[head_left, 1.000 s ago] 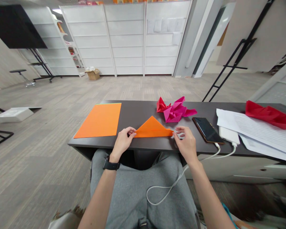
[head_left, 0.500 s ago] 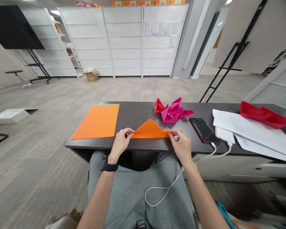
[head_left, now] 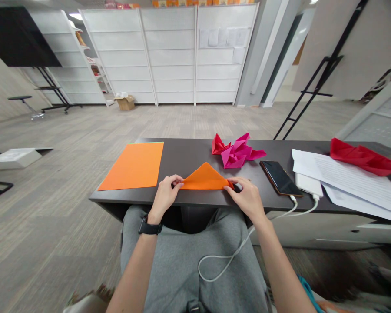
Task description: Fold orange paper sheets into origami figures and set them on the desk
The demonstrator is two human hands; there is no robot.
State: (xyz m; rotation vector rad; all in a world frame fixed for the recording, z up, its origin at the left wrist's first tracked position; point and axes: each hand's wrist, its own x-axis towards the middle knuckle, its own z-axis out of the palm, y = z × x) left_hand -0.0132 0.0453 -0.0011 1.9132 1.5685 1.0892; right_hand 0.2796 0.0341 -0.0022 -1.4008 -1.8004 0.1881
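Note:
An orange paper folded into a triangle (head_left: 205,178) lies near the front edge of the dark table (head_left: 189,156). My left hand (head_left: 165,194) pinches the triangle's left corner with curled fingers. My right hand (head_left: 247,198) presses on the right corner, fingers curled over the paper's tip. A black watch sits on my left wrist.
A flat orange sheet (head_left: 133,166) lies at the table's left. Folded pink and red paper shapes (head_left: 237,152) sit behind the triangle. To the right are a black phone (head_left: 278,177), a white power bank (head_left: 309,184) with cable, printed sheets (head_left: 352,180) and red paper (head_left: 361,157).
My right hand has closed in from beside the triangle onto its right corner. My left hand has stayed on the left corner.

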